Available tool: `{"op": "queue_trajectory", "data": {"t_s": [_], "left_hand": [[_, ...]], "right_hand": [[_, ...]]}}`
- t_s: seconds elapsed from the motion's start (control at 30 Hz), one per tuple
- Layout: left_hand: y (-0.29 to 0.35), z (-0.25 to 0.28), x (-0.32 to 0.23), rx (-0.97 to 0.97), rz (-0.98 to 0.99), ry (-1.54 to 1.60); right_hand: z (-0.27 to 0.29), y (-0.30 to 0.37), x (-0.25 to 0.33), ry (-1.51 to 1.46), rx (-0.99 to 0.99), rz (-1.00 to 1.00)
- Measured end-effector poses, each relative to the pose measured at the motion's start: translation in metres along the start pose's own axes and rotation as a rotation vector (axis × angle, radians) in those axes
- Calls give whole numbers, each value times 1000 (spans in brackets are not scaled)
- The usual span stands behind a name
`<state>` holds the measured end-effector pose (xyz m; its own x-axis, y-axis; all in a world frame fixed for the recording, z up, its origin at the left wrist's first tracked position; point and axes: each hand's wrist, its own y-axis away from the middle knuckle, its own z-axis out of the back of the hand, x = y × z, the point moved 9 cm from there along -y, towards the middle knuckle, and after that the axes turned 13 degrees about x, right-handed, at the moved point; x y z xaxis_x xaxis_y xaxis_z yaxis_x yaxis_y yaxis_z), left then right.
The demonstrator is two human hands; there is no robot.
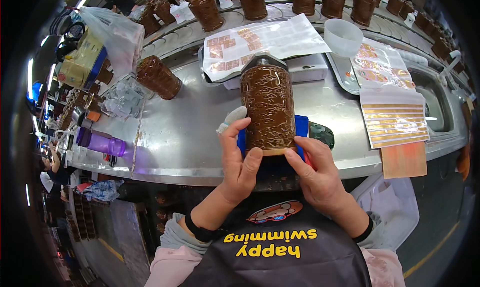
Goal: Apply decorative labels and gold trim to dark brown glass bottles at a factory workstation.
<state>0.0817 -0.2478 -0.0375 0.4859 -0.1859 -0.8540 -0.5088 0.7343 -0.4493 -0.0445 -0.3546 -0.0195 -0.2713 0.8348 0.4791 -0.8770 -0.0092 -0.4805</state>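
Observation:
A glossy brown jar [268,104] with a raised pattern is tilted in front of me, its dark neck at the far end and its base toward me. A thin tan strip [274,151] runs along the base edge. My left hand [235,174] is closed on the jar's left side, thumb at the strip. A pale cloth finger cover [232,120] sits on one of its fingers. My right hand [322,179] grips the lower right side, its thumb also against the strip. Blue material [301,124] shows under the jar; the jar hides the rest.
Another brown jar [159,78] stands to the left, near a purple bottle [102,142]. Behind lies a decal sheet [287,39]. A translucent bowl [343,38], a gold-striped sheet [395,118] and a sink [434,104] are on the right. Several jars line the conveyor [275,13] beyond.

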Motion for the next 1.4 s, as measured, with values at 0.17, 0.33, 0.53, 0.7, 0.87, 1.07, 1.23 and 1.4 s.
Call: {"op": "queue_trajectory", "data": {"t_s": [0.17, 0.33, 0.53, 0.7, 0.87, 1.07, 1.23, 1.4], "left_hand": [[1, -5, 1, 52, 79, -160], [10, 2, 4, -21, 40, 68], [4, -2, 8, -38, 134, 46], [3, -3, 11, -34, 169, -77], [-1, -2, 10, -20, 123, -10], [-3, -3, 10, -13, 150, -126], [-4, -4, 10, -27, 163, 17], [-8, -4, 4, 17, 137, -176]], "right_hand": [[-1, -2, 2, -11, -4, -1], [0, -4, 3, 1, 10, -10], [-1, -2, 3, 17, -22, 0], [0, -6, 5, 19, -2, -11], [1, -2, 1, -14, -41, -26], [1, -2, -1, -55, -34, -46], [1, -3, -1, -76, -31, -40], [1, -2, -3, -80, -49, -57]]}}
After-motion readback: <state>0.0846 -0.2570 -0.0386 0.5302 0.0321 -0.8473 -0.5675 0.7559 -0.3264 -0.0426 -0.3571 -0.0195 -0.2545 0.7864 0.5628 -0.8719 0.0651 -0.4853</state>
